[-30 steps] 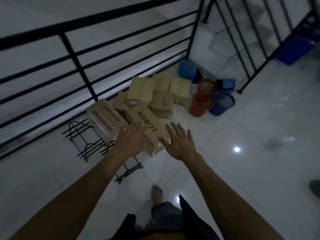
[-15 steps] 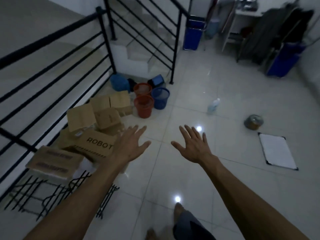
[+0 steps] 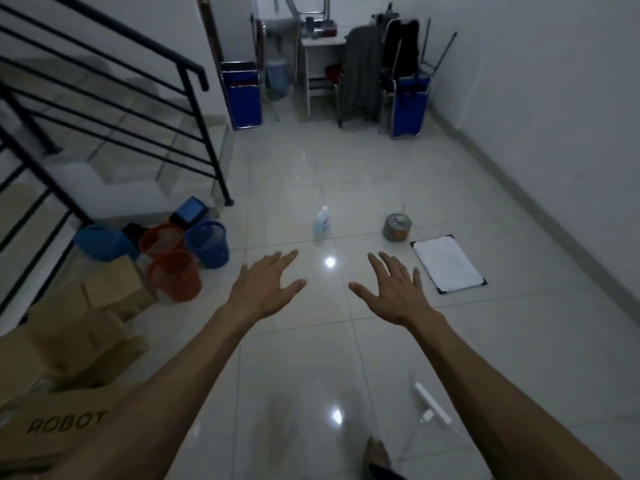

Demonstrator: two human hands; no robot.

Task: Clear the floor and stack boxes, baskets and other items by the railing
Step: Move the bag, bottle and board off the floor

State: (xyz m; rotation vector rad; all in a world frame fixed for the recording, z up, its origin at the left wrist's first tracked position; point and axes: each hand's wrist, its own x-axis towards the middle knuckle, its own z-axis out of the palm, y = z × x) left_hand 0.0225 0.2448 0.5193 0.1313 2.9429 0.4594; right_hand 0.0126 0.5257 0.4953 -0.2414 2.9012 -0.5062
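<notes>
Brown cardboard boxes (image 3: 69, 341) sit stacked near-left by the black metal railing (image 3: 194, 109). Left hand (image 3: 266, 289) and right hand (image 3: 394, 292) spread, empty — I judge the clear plastic bottle (image 3: 320, 221) next.

A desk (image 3: 320, 43) is set against the far wall, flanked by two blue carts (image 3: 243, 95) (image 3: 410, 109), with draped chairs (image 3: 363, 74) beside it.

The ROBOT box (image 3: 52, 431) is cut off at lower left; a blurred foot (image 3: 377, 453) at the bottom edge.
</notes>
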